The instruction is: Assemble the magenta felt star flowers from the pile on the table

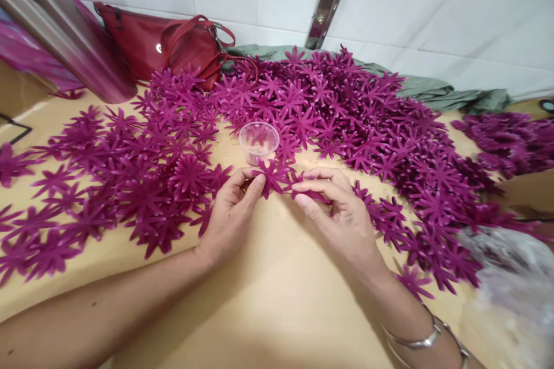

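Observation:
Between thumb and fingers, my left hand [234, 207] pinches a magenta flower-shaped petal piece [273, 176] with several narrow lobes. My right hand [341, 216] is close beside it, fingers bent around another magenta petal piece [318, 195], partly hidden behind the fingers. The two pieces nearly meet in front of me; whether they touch I cannot tell. Just beyond the hands stands a small clear plastic cup [258, 141]; its contents are hard to make out. Loose magenta petal pieces [147, 202] lie spread to the left of my left hand.
A large heap of magenta petal pieces [367, 109] covers the back and right of the table [277, 300]. A red handbag [142, 40] leans on the tiled wall, beside a shiny cylinder [82, 46]. Clear plastic bags [515, 288] lie at right, below bunched magenta pieces [515, 138].

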A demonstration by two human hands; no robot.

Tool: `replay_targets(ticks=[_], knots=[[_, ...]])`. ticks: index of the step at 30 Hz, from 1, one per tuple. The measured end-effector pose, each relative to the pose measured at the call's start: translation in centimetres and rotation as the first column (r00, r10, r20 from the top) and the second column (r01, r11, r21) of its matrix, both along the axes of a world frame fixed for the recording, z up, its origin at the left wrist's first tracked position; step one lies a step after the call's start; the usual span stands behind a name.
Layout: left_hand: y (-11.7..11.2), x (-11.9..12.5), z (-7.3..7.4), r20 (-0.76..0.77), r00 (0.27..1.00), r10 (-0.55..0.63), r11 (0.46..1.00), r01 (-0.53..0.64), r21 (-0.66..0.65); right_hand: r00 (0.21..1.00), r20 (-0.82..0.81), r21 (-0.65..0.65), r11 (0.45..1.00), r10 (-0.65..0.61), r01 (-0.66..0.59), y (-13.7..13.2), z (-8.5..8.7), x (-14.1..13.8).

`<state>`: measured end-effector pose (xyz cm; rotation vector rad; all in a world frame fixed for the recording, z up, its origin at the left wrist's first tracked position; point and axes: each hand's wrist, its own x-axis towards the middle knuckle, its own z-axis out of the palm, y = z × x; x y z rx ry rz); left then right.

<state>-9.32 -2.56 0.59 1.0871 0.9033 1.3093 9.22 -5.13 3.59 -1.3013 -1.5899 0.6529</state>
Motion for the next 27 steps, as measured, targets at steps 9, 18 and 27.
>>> replay_targets(ticks=[9, 18, 27], knots=[[-0.4, 0.0, 0.7, -0.219, 0.969, -0.112, 0.988, 0.132, 0.081, 0.999, 0.023, 0.075, 0.996, -0.047, 0.045, 0.2, -1.2, -0.2], [-0.4, 0.0, 0.4, -0.219, 0.974, -0.065, 0.989, 0.093, 0.118, 0.908, -0.416, -0.125, 0.992, -0.052, 0.000, 0.3, -1.0, -0.5], [-0.4, 0.0, 0.1, -0.238, 0.966, -0.104, 0.985, 0.133, 0.109, 0.920, -0.392, -0.182, 0.981, -0.003, -0.074, 0.2, 0.0, -0.6]])
